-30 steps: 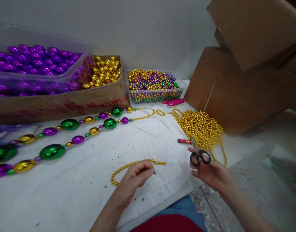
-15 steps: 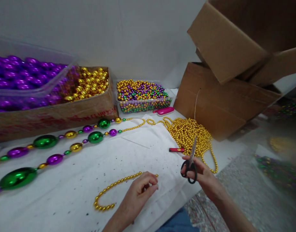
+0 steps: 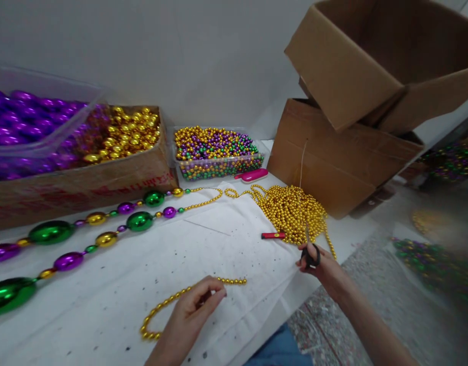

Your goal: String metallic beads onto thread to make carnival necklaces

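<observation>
My right hand (image 3: 318,262) is closed on the black handles of a pair of scissors (image 3: 312,254), whose thin blades point away toward a heap of gold bead garland (image 3: 293,211). My left hand (image 3: 194,310) hovers over or rests on the white cloth, with curled fingers and the thumb close to the fingertips. Whatever lies inside those fingers is hidden. A short strand of gold beads (image 3: 232,280) runs behind this hand, one end past the fingertips and a loop (image 3: 146,325) to its left. A red lighter (image 3: 273,236) lies between the hands and the heap.
A long garland of large green, purple and gold beads (image 3: 51,232) stretches along the left. Behind stand a tub of purple balls (image 3: 24,119), a carton of gold balls (image 3: 163,170), a tub of mixed beads (image 3: 218,168), a pink tool (image 3: 254,175) and stacked cardboard boxes (image 3: 341,157).
My left hand has moved left along the short bead strand, uncovering more of its end. My right hand has lowered and turned the scissors. The view has shifted slightly right.
</observation>
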Demonstrator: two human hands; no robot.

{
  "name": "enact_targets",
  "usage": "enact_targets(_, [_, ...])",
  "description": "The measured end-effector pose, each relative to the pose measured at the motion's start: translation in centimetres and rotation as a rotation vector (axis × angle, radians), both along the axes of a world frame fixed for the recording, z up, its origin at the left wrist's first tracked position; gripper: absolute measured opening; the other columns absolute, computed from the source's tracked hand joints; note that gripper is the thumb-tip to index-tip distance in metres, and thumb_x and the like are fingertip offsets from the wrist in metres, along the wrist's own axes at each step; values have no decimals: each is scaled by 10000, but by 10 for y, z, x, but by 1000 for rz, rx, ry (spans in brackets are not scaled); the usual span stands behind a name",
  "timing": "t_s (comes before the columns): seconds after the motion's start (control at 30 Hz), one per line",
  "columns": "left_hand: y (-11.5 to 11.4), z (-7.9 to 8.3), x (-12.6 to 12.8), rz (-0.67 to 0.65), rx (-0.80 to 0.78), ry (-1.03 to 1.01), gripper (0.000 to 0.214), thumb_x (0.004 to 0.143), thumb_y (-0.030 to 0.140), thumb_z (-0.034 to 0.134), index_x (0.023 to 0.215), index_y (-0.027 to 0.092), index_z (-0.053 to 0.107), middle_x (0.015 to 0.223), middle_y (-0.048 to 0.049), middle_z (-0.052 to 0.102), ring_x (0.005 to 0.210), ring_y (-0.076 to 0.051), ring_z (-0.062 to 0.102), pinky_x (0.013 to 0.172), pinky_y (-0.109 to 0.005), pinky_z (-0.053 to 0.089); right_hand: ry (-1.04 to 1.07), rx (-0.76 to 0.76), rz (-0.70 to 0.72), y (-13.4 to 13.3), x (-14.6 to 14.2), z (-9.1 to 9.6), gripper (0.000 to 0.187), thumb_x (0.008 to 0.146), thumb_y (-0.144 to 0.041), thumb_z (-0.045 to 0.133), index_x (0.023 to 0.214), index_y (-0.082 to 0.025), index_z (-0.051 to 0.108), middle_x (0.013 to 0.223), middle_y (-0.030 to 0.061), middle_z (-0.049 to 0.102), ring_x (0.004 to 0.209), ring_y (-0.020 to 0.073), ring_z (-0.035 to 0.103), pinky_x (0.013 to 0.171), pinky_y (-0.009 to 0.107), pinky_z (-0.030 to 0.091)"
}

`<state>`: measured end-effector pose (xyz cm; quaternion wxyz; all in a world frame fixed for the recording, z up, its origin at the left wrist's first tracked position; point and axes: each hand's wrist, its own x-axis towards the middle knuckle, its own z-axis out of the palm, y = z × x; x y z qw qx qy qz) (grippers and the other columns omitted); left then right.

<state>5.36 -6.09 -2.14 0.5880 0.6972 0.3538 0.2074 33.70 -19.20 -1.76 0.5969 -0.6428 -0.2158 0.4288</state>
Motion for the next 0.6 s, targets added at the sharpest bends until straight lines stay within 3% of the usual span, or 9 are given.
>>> enact_targets(0.17, [6, 2, -15, 114, -44, 18, 258, 744, 470, 610, 726, 215, 640, 737, -18, 595, 745, -192, 519, 646, -236, 414, -49, 194, -196, 4, 8, 16, 405, 779, -519, 619, 1084, -264, 540, 886, 9, 642, 939, 188, 560, 789, 299, 457])
enact_targets(0.33, [6, -6, -24, 156, -76, 49, 273, 725, 493, 622, 740, 222, 652, 747, -8, 599, 714, -177, 509, 581, -217, 397, -30, 332, -68, -3, 15, 36, 567, 732, -596, 622, 1189, -280, 513, 1101, 69, 631, 1151, 250, 488, 911, 395, 420])
enact_targets(0.47, [7, -5, -30, 231, -111, 50, 279, 724, 489, 629, 779, 217, 650, 726, -1, 574, 617, -140, 446, 479, -203, 316, -122, 321, -12, -11, 31, 40, 626, 714, -654, 589, 1209, -273, 547, 1087, 86, 633, 1146, 296, 493, 920, 446, 416])
enact_targets(0.6, [8, -3, -35, 301, -146, 17, 287, 734, 473, 631, 820, 200, 637, 698, 12, 535, 567, -107, 390, 473, -196, 292, -440, 210, -128, -24, 49, 43, 418, 762, -552, 610, 1031, -239, 676, 1153, 72, 593, 1107, 280, 495, 888, 385, 437])
